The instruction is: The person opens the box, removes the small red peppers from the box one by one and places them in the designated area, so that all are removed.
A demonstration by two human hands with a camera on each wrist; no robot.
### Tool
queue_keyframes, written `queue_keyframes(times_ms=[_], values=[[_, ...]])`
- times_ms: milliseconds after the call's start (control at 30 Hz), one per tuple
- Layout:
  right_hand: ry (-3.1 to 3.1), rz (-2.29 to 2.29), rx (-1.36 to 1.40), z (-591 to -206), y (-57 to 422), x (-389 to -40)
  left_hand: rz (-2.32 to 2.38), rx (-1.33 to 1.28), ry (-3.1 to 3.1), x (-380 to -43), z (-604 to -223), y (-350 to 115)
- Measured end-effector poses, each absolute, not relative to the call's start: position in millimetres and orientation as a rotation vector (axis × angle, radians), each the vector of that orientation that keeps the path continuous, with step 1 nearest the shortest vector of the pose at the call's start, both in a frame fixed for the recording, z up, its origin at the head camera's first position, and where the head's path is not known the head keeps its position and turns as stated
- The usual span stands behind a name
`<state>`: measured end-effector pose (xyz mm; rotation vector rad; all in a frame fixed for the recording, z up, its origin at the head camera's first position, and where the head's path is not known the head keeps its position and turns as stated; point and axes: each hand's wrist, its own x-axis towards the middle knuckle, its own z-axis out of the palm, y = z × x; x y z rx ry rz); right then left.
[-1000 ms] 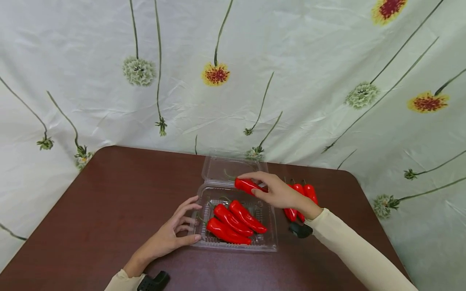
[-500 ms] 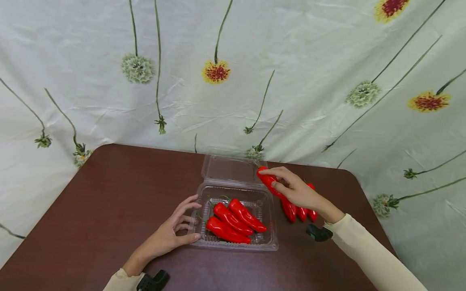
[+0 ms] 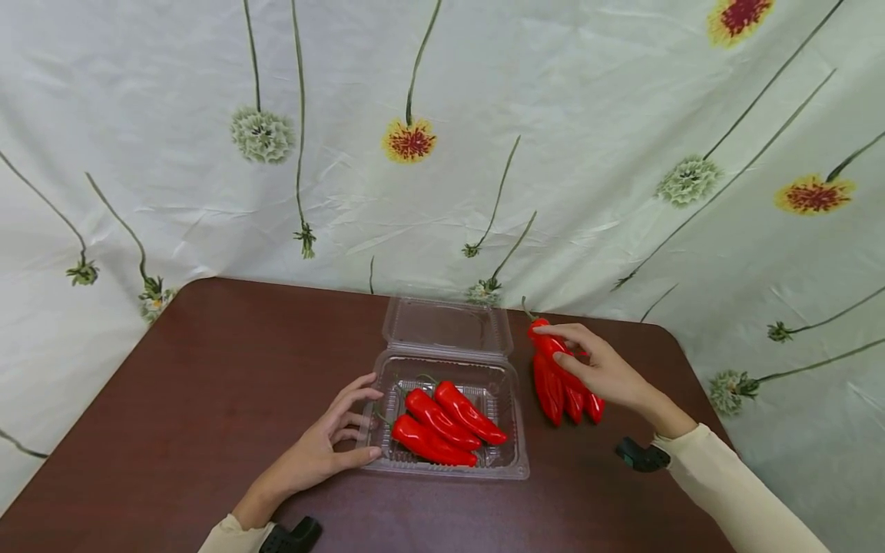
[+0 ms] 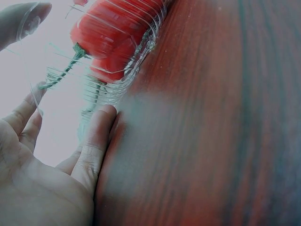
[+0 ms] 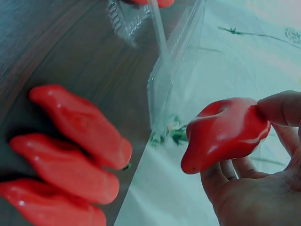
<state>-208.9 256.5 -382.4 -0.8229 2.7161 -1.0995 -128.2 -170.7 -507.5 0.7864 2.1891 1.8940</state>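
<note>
In the head view, a clear plastic clamshell box (image 3: 517, 430) lies on the table with three red peppers (image 3: 442, 418) side by side inside. My left hand (image 3: 321, 445) rests along the box's left side, fingers spread and relaxed, thumb at the front left corner. My right hand (image 3: 608, 376) pinches a fourth red pepper (image 5: 225, 134) between thumb and fingers, its green stem pointing away to the back. That pepper hangs over three more red peppers (image 5: 84, 125), which lie in a row on the table right of the box and are partly hidden in the head view.
The box's hinged lid (image 3: 445, 326) is folded back toward the rear edge of the dark brown table (image 3: 207, 384). Behind the table hangs a white cloth (image 3: 567, 153) printed with flowers.
My right hand has carried the pepper rightward, from above the box's back right part to above the row of peppers on the table. The left hand and the box have stayed put.
</note>
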Motion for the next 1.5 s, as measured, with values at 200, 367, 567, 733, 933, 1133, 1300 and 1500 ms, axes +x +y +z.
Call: queue_keyframes(times_ms=[200, 367, 567, 733, 933, 1133, 1300, 1500], values=[[2.738, -1.122, -0.685, -385.5, 273.3, -207.3, 1.889, 0.782, 2.196, -127.7, -507.1, -170.5], [2.764, -1.128, -0.650, -391.7, 286.5, -208.0, 1.883, 0.762, 2.202, -127.2, -507.1, -171.1], [2.747, -1.168, -0.581, -404.6, 303.8, -208.3, 1.882, 0.762, 2.196, -126.9, -508.0, -171.8], [2.749, -1.217, -0.557, -414.3, 316.2, -209.0, 1.884, 0.766, 2.187, -126.5, -508.0, -171.4], [2.737, -1.277, -0.505, -422.5, 329.6, -208.4, 1.894, 0.778, 2.177, -126.7, -507.0, -170.6], [2.751, -1.280, -0.393, -429.3, 339.9, -209.2, 1.898, 0.786, 2.175, -127.2, -506.2, -170.5], [2.747, -1.296, -0.328, -432.2, 346.3, -208.6, 1.900, 0.794, 2.176, -127.7, -507.2, -170.7], [2.725, -1.317, -0.247, -439.3, 354.0, -209.5, 1.897, 0.789, 2.181, -127.2, -507.8, -170.4]])
